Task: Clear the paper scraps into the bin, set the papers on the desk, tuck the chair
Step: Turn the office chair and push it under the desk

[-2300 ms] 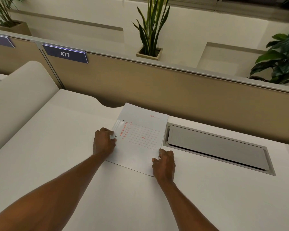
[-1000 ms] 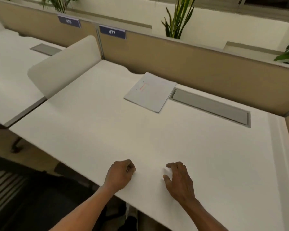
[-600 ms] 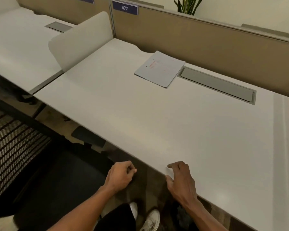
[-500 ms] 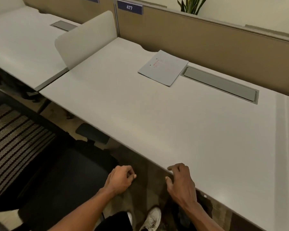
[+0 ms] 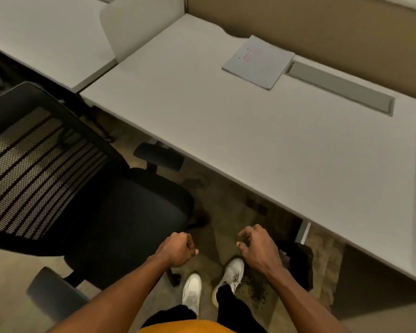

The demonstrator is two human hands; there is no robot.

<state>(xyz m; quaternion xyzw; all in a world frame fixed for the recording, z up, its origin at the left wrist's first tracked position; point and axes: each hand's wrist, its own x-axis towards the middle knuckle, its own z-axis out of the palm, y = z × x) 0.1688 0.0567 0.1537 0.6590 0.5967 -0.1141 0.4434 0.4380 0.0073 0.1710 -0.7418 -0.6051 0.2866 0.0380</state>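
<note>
A stack of white papers [image 5: 258,62] with red print lies flat near the back of the white desk [image 5: 250,131]. A black office chair [image 5: 87,195] with a mesh back stands to my left, pulled out from the desk, its seat turned toward me. My left hand [image 5: 178,248] hovers in a loose fist just right of the seat's front corner, holding nothing. My right hand [image 5: 257,246] hangs over the floor in front of the desk edge, fingers curled and apart, empty. A dark bin [image 5: 298,258] shows partly under the desk edge beside my right hand.
A grey cable flap [image 5: 339,88] is set into the desk behind the papers. A tan partition [image 5: 322,27] backs the desk, and a white divider [image 5: 139,25] separates it from the neighbouring desk [image 5: 41,39]. My white shoes [image 5: 211,284] stand on the carpet.
Both hands let go of the papers and drew back off the desk to over the floor. My view dropped and pulled back, so the chair and my feet now show.
</note>
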